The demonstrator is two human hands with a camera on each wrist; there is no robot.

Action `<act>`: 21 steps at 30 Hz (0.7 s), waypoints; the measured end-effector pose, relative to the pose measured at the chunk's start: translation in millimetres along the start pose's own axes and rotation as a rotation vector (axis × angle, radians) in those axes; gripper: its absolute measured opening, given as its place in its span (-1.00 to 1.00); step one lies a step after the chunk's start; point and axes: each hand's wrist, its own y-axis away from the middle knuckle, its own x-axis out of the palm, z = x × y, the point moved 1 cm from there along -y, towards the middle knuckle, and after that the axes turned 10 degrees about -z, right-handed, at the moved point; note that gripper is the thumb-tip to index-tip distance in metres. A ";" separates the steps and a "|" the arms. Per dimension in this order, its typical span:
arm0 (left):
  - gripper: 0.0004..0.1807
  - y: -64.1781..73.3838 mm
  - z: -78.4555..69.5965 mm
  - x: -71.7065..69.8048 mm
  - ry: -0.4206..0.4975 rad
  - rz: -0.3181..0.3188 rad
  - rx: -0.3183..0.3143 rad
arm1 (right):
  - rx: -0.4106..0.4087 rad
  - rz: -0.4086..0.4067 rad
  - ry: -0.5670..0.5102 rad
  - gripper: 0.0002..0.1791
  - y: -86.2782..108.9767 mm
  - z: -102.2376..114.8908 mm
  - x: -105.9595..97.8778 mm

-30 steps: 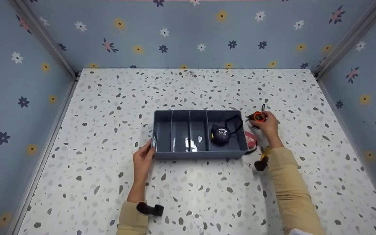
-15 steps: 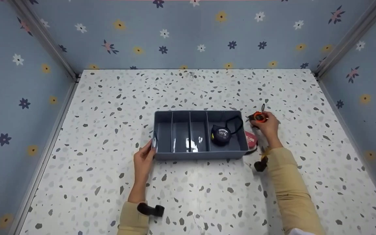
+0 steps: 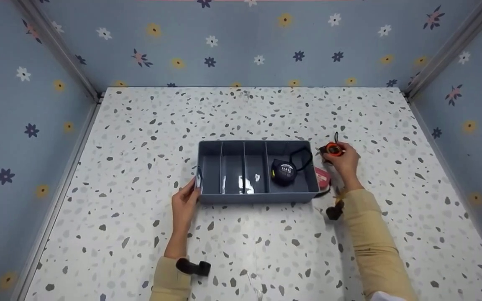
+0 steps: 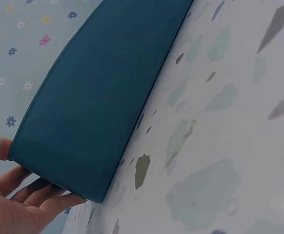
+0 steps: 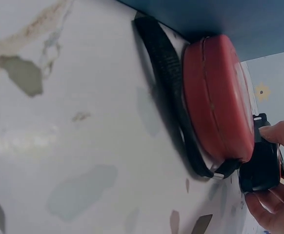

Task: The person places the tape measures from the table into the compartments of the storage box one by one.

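Head view: the left hand point(image 3: 183, 204) pinches the box point(image 3: 257, 198) at its left end; the right hand point(image 3: 345, 162) has fingers clamped on an orange tape point(image 3: 333, 149), right of the box. Beside its right end lies a red tape point(image 3: 323, 178); a black tape point(image 3: 283, 173) fills part of the rightmost compartment point(image 3: 302, 182).

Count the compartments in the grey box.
4: the leftmost one, the second one, the third one and the wider rightmost one, which holds the black tape measure. None looks hidden.

A partitioned booth: flowered panels point(image 3: 241, 25) wall a speckled surface point(image 3: 161, 115) on three sides.
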 end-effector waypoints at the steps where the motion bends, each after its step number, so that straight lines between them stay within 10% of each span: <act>1: -0.59 0.6 -2.5 0.4 -0.005 -0.003 -0.006 | -0.008 -0.008 -0.004 -0.37 0.2 0.2 -0.4; 21: -0.61 4.0 -15.5 1.2 0.001 -0.005 -0.038 | -0.017 0.007 -0.042 -0.35 8.3 14.5 -15.1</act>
